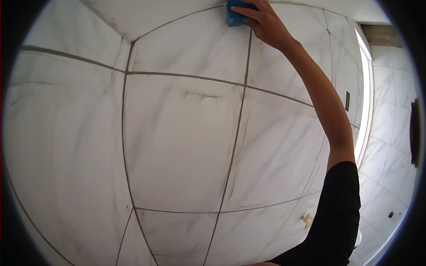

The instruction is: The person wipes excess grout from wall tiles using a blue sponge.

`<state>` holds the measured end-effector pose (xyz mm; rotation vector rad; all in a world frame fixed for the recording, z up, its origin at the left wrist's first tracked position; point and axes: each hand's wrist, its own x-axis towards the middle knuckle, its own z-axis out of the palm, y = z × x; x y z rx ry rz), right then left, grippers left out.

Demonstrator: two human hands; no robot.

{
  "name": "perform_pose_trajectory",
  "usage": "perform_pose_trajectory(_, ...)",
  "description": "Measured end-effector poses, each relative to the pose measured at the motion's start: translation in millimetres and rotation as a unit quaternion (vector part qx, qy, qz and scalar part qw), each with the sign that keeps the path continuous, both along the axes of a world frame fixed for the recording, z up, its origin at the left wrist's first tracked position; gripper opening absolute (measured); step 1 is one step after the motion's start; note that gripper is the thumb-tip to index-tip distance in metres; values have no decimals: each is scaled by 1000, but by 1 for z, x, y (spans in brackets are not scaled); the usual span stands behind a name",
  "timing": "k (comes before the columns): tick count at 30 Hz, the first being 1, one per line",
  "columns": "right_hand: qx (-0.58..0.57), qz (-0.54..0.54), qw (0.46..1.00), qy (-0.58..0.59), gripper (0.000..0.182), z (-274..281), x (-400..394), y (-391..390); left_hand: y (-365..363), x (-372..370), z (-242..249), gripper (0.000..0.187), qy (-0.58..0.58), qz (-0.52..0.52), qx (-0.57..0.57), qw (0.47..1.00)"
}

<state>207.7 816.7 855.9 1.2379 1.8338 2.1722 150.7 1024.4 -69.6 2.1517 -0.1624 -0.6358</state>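
My right hand (pixel 265 23) reaches high up the wall, its fingers closed on a blue sponge (pixel 232 17). The sponge is pressed against the white marbled tile wall (pixel 186 146) near the ceiling line, just above a vertical grout joint. Part of the sponge lies under the fingers and is cut off by the top of the view. Dark grout lines run between the tiles, and greyish smears mark several of them. My left hand is out of view.
A wall corner runs down the left side. At lower right, partly behind my black sleeve (pixel 337 213), a pale fitting (pixel 306 218) sticks out of the wall. A bright doorway edge (pixel 366 97) stands on the right, with another tiled wall (pixel 386 124) beyond it.
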Motion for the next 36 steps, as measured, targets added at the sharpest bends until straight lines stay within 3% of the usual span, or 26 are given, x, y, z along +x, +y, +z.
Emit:
perform_pose_trajectory(3, 143, -155, 977, 0, 37, 42, 28, -8, 22, -6, 8, 78, 12, 7, 25, 1000)
perform_pose_trajectory(5, 227, -163, 960, -4, 38, 49, 32, -25, 36, -9, 10, 78, 17, 11, 37, 999)
perform_pose_trajectory(6, 279, -168, 941, 94, 39, 37, 12, -22, 38, -5, 14, 78, 16, 10, 39, 999)
perform_pose_trajectory(7, 277, -170, 942, 90, 39, 28, 8, -16, 36, -2, 18, 78, 15, 8, 40, 999)
perform_pose_trajectory(9, 72, -61, 996, -7, 39, 17, 6, -3, 27, 15, 27, 78, 8, 8, 40, 999)
perform_pose_trajectory(10, 25, -53, 998, -14, 40, 8, 8, 12, 28, 13, 30, 78, 14, 6, 47, 999)
perform_pose_trajectory(11, 32, -55, 998, -13, 40, 23, 19, 3, 34, 16, 36, 78, 17, 5, 58, 998)
perform_pose_trajectory(13, 175, -107, 979, -10, 38, 58, 50, -23, 49, 6, 41, 78, 31, 5, 79, 996)
perform_pose_trajectory(15, 273, -147, 948, 66, 27, 65, 45, -44, 58, 5, 46, 78, 35, 9, 89, 995)
perform_pose_trajectory(17, 305, -54, 939, 148, 25, 67, 41, -48, 54, 7, 48, 78, 37, 6, 92, 995)
perform_pose_trajectory(20, 229, -32, 953, 193, 28, 39, 29, -20, 43, 14, 51, 78, 41, 4, 96, 994)
perform_pose_trajectory(22, 184, -50, 978, 85, 37, 21, 47, -9, 39, 12, 53, 77, 51, -4, 106, 993)
perform_pose_trajectory(23, 150, -33, 987, 43, 27, -5, 54, -8, 34, 10, 53, 77, 55, -10, 109, 992)
perform_pose_trajectory(25, -4, -49, 992, 118, 35, -67, 25, -14, 31, 4, 54, 77, 63, -12, 116, 991)
perform_pose_trajectory(27, -121, -56, 970, 205, 32, -89, -3, -28, 30, -2, 60, 77, 64, -6, 122, 990)
perform_pose_trajectory(29, 15, -10, 998, 53, 32, -42, 8, -33, 27, 3, 66, 77, 63, -2, 127, 990)
perform_pose_trajectory(30, 99, -2, 994, 50, 30, -12, 15, -33, 24, 2, 68, 77, 66, -3, 132, 989)
perform_pose_trajectory(31, 163, -94, 971, 148, 33, 17, 19, -33, 21, 3, 69, 77, 68, -5, 136, 988)
perform_pose_trajectory(35, 118, -122, 985, -8, 33, 20, 53, -21, 19, -6, 73, 77, 80, -5, 151, 985)
perform_pose_trajectory(36, 36, -50, 998, 21, 34, -4, 41, -22, 19, -7, 75, 77, 81, -5, 154, 985)
